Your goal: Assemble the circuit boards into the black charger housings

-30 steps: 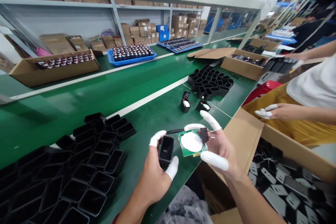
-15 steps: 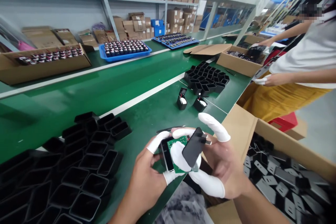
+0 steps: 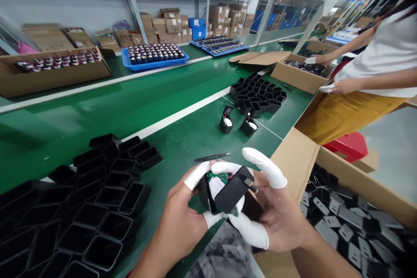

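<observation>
My left hand (image 3: 185,208), with white finger cots on thumb and finger, grips a black plastic housing (image 3: 204,193) from its left side. A green circuit board (image 3: 221,177) with a white pad (image 3: 215,186) sits partly inside the housing's opening. My right hand (image 3: 273,204), also in white finger cots, holds the board from the right with thumb and fingers; one finger is raised. In front of the board hangs a black plug cover (image 3: 232,193) with metal prongs, tilted. A pair of black tweezers (image 3: 211,157) lies on the green table just beyond my hands.
Many empty black housings (image 3: 104,226) stand at left, and more (image 3: 256,93) farther off. Two filled housings (image 3: 226,120) stand between. A cardboard box (image 3: 325,160) of plug covers is at right. Blue trays (image 3: 153,66) line the back. A co-worker (image 3: 374,65) stands at right, hands near another box.
The circuit board has gone deeper into the black housing, and the plug cover has shifted left and tilted over it. The co-worker's far hand has moved left over the box.
</observation>
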{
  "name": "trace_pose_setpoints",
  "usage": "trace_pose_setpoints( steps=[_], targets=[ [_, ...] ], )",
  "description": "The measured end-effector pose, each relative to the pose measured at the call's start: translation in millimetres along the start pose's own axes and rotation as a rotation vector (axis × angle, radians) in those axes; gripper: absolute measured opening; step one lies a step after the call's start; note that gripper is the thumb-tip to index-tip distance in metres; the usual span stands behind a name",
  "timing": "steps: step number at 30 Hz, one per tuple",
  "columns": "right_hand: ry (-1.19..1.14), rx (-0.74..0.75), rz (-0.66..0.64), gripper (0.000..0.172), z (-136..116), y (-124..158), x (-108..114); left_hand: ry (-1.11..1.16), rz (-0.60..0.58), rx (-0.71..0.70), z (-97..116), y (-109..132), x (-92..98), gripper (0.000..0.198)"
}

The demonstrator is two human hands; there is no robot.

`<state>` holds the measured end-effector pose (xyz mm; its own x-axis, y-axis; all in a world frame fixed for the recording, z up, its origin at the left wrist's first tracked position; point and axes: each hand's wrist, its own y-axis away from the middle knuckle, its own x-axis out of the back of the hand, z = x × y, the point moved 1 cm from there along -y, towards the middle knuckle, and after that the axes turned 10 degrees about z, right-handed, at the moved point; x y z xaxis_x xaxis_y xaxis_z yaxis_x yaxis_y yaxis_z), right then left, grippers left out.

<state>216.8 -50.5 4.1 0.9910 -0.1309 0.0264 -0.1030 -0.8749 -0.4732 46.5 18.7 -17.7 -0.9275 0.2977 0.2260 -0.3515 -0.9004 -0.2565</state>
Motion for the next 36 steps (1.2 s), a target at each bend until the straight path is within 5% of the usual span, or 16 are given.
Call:
trace_pose_setpoints(
  steps=[22, 32, 36],
  targets=[
    [0.119, -0.019, -0.029, 0.102, -5.1, -5.1, -3.3, -0.027, 0.008, 0.041, -2.9, 0.3, -0.1, 0.061],
    [0.266, 0.014, 0.060, 0.095, -1.2, 10.4, -3.0, -0.068, 0.043, -0.075, -4.2, 3.8, -1.5, 0.054],
    [0.272, 0.026, 0.005, 0.094, -1.7, 7.5, -3.2, -0.068, 0.062, -0.088, -4.9, 4.9, -1.8, 0.053]
  ],
)
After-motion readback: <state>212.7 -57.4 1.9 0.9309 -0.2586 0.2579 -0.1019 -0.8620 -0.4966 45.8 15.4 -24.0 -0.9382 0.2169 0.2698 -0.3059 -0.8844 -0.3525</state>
